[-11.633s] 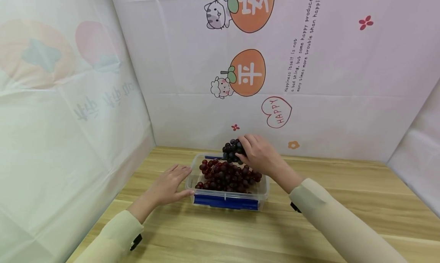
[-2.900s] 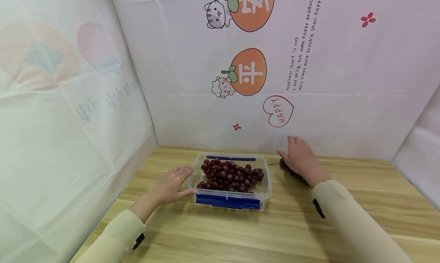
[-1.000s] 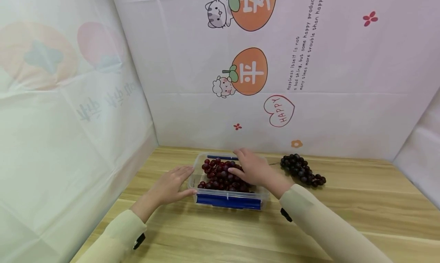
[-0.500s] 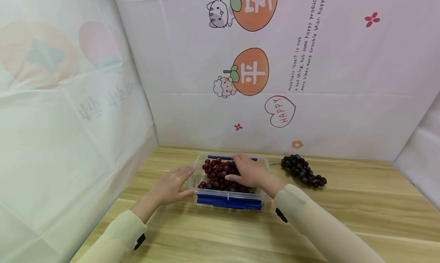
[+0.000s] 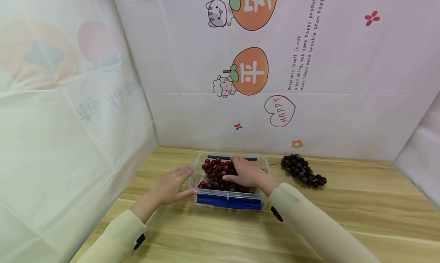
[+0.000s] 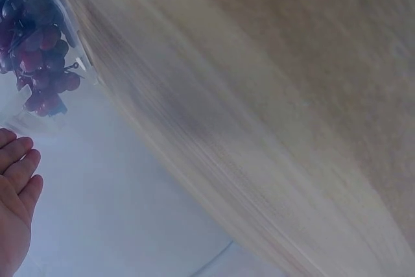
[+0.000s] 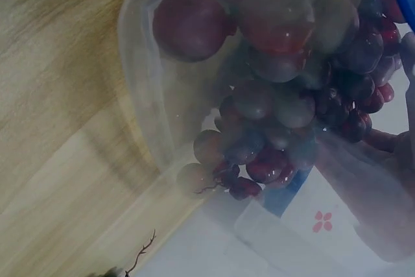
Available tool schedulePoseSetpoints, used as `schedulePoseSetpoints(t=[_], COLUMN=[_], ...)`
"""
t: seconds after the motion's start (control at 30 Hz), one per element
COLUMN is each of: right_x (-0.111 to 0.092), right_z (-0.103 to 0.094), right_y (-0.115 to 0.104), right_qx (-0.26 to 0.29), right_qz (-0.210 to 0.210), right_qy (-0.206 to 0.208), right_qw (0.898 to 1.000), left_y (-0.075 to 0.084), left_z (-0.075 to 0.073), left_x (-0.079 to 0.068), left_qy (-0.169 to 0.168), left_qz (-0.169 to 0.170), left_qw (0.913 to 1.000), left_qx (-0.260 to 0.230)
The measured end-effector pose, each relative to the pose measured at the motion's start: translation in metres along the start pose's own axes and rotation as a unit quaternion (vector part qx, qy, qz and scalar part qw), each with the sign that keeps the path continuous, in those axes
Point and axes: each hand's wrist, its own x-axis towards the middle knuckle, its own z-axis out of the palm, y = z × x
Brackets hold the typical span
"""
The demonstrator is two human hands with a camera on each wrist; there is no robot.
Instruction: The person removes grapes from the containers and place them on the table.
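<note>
A clear plastic container [image 5: 193, 177] with blue clips stands on the table, with bunches of dark red grapes [image 5: 213, 175] inside. My right hand [image 5: 248, 174] reaches into its right half and grips the red grapes, its thumb on the near side and its fingers on the far side. Through the cloudy wall in the right wrist view, parts of that hand [image 7: 373, 192] show beside the grapes [image 7: 279, 108]. My left hand [image 5: 172, 185] rests against the container's left end, fingers extended. The left wrist view has these fingers [image 6: 23, 167] just below the container's corner.
To the container's right, a bunch of black grapes [image 5: 302, 170] lies on the wooden table [image 5: 192, 232], its thin stem pointing at the container. A printed white cloth [image 5: 192, 114] rises behind the table, and another white cloth [image 5: 86, 148] hangs at the left.
Earlier my right hand lifted the black grapes out and laid them on the table at right. It then returned to the container and has shifted slightly left and lower among the red grapes.
</note>
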Motion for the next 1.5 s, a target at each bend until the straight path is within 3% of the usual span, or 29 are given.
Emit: schedulePoseSetpoints(t=[0.63, 1.03, 1.23, 1.5], right_x=[0.011, 0.019, 0.02, 0.019], right_z=[0.009, 0.015, 0.014, 0.017], right_y=[-0.003, -0.012, -0.015, -0.02], right_qx=[-0.008, -0.071, -0.07, -0.097], right_qz=[-0.001, 0.024, 0.042, 0.029], right_qy=[-0.006, 0.001, 0.001, 0.017], right_qw=[1.0, 0.997, 0.997, 0.995], left_y=[0.0, 0.001, 0.0, 0.001], left_z=[0.0, 0.001, 0.002, 0.001], left_x=[0.001, 0.001, 0.0, -0.001], left_qy=[-0.006, -0.005, -0.003, 0.0], left_qz=[0.0, -0.005, -0.006, -0.001], left_qw=[0.9999, 0.9999, 0.9999, 0.9999], left_qx=[-0.012, -0.009, -0.01, -0.013])
